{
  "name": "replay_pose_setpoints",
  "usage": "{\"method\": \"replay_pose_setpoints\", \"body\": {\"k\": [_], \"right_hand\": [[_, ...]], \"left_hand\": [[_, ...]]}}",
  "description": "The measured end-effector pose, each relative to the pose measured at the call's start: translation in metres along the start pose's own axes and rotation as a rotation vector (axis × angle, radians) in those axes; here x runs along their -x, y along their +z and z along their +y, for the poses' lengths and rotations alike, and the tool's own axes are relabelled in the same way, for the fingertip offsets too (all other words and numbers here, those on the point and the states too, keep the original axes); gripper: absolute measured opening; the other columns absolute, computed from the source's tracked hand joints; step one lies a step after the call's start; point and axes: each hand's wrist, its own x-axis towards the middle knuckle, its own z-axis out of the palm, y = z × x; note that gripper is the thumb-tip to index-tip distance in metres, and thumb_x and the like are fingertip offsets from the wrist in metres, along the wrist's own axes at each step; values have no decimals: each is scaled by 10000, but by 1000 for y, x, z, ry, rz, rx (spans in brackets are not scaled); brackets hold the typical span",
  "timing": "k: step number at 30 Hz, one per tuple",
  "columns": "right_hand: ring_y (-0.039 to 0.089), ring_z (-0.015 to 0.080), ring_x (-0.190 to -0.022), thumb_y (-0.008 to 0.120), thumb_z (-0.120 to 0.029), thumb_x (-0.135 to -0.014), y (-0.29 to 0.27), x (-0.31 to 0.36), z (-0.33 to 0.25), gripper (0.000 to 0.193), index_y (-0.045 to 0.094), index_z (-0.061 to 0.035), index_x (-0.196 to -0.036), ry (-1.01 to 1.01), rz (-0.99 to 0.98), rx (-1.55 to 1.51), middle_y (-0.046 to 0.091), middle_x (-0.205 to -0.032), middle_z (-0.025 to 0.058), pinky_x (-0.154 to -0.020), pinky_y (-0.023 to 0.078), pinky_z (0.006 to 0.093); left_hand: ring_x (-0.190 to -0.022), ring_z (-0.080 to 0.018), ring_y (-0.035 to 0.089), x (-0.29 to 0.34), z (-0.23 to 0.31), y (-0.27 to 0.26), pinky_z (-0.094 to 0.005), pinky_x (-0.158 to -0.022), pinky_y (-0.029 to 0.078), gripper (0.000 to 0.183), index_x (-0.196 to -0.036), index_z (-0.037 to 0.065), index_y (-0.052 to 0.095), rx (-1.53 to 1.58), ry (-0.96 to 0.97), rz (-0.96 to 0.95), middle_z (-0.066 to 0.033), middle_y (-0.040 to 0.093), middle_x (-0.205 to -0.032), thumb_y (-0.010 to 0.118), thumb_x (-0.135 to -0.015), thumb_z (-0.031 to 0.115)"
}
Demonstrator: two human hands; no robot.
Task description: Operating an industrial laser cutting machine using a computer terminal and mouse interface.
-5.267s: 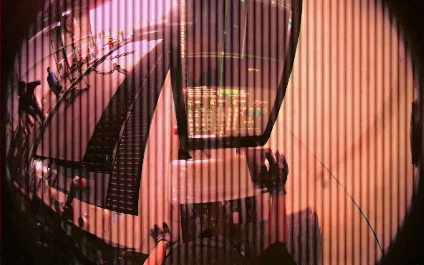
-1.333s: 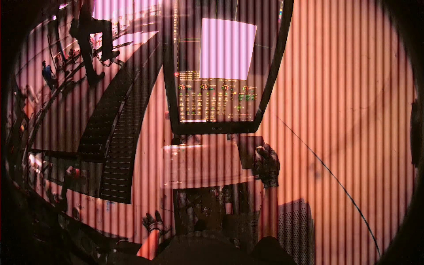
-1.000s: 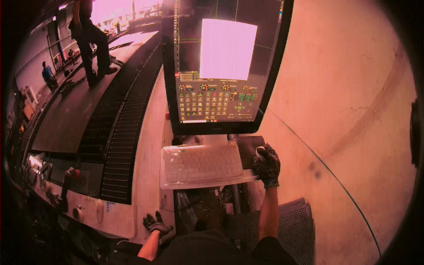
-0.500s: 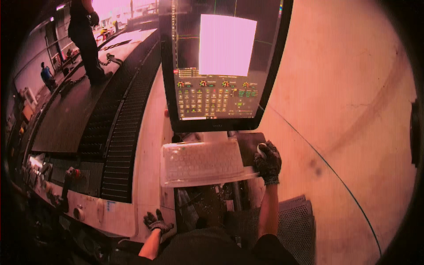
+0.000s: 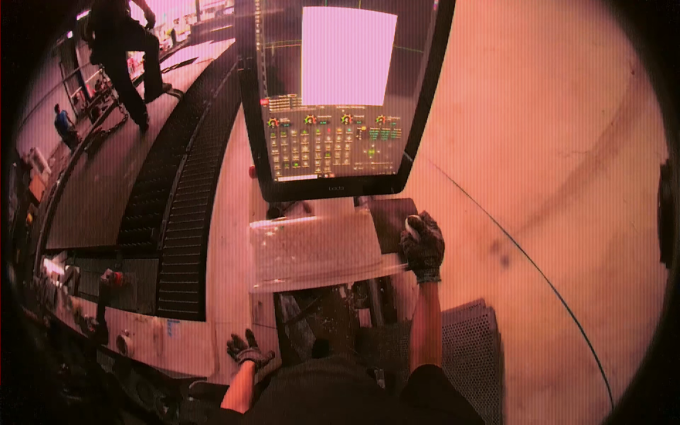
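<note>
My right hand (image 5: 423,248), in a dark work glove, is curled over a pale rounded computer mouse (image 5: 411,224), mostly hidden under the fingers. A dark mouse pad (image 5: 391,212) lies under it, at the right end of a shelf. Left of it, a clear plastic cover (image 5: 315,248) lies over what looks like a keyboard. Above the shelf stands a tall monitor (image 5: 333,142), its screen showing a bright white panel, rows of small icons and several dials. My left hand (image 5: 248,350), also gloved, has its fingers spread on the pale machine frame (image 5: 191,347).
On the left runs a long machine bed with dark slotted strips (image 5: 180,262). A person (image 5: 127,64) is on its far part, and another person in blue (image 5: 65,126) is farther back. A thin cable (image 5: 524,262) crosses the floor at right. A perforated metal panel (image 5: 471,354) is beside my right arm.
The view has shifted slightly, so the monitor and shelf sit higher and more to the left. The person on the machine bed has stepped, legs now apart. Both my hands keep their places.
</note>
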Motion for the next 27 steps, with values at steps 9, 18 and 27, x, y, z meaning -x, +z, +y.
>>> {"method": "replay_pose_setpoints", "body": {"k": [9,18,27], "right_hand": [[646,391,-1186,810,-213,-735,-6,-3,-7,385,767,-160,-1114,57,-44,5,652,-1324,222,-1023,528,445],[630,382,-1212,799,-209,-738,-2,-2,-1,378,770,-147,-1110,50,-63,21,653,-1329,207,-1040,516,450],[642,390,-1192,813,-206,-728,1,1,3,376,776,-172,-1100,50,-37,-9,661,-1315,210,-1025,527,439]], "left_hand": [[-1516,-546,-154,4,3,-4,-676,-1188,-69,1328,-1638,221,-130,-7,-11,9,-288,-156,-1671,647,-738,813],[-1522,-536,-143,0,2,1,-673,-1194,-59,1321,-1639,221,-123,-18,-24,69,-284,-152,-1673,651,-743,805],[-1530,-526,-120,-3,1,4,-657,-1207,-45,1326,-1640,223,-122,-51,-34,86,-281,-121,-1680,651,-739,813]]}}
